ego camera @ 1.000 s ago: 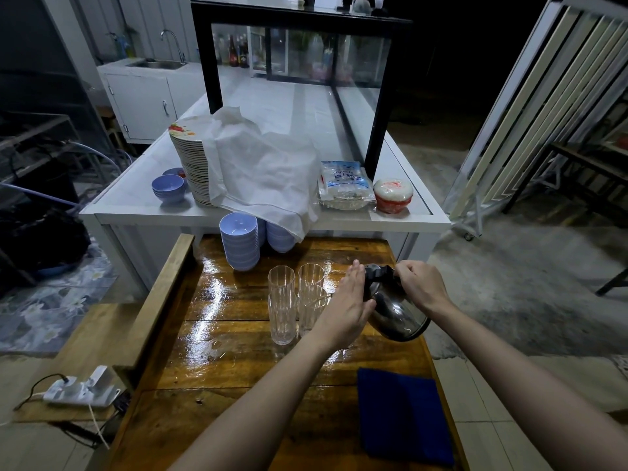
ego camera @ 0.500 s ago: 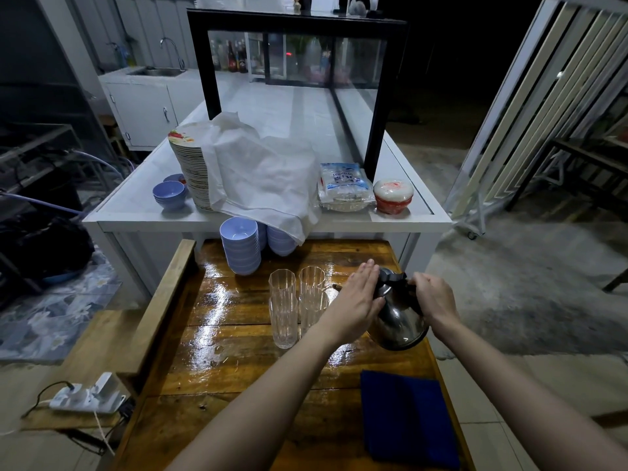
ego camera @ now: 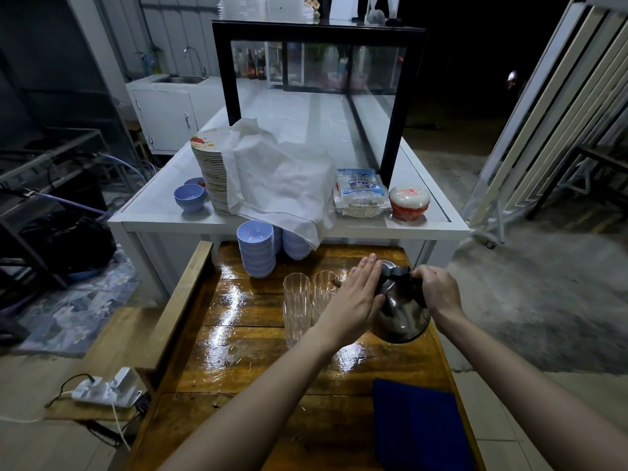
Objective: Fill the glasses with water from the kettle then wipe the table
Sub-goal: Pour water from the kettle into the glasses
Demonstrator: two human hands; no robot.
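Two bare hands working over a glossy, wet-looking wooden table (ego camera: pixel 258 338) at night, under hard indoor light. Butting against its far end, a white counter (ego camera: pixel 163 205) carrying a black-framed glass display case (ego camera: pixel 319 28), a tall stack of plates (ego camera: pixel 212 175) half draped in a white cloth (ego camera: pixel 282 185), small blue bowls (ego camera: pixel 189 197), a clear plastic packet (ego camera: pixel 360 193) and a red-and-white lidded tub (ego camera: pixel 409 202). Standing on the table's far edge, two stacks of blue bowls (ego camera: pixel 255 248). Showing in the left background, a white sink cabinet (ego camera: pixel 163 110) with a tap; lying on the floor at lower left, a white power strip (ego camera: pixel 107 390); stretching off to the right, bare concrete floor (ego camera: pixel 530 300).

Gripping the black handle of the steel kettle (ego camera: pixel 402 314), fingers curled tight around it: the right hand (ego camera: pixel 436 292), holding the kettle off the tabletop and tilted toward the left. Resting flat and open against the kettle's lid and upper side, fingers straight and together: the left hand (ego camera: pixel 353 300), pressing rather than clasping. Standing bunched just left of the kettle, partly behind the left hand: several clear ribbed glasses (ego camera: pixel 296 300), contents impossible to judge. Lying flat at the table's near right corner, well apart from both hands: a dark blue cloth (ego camera: pixel 418 426).
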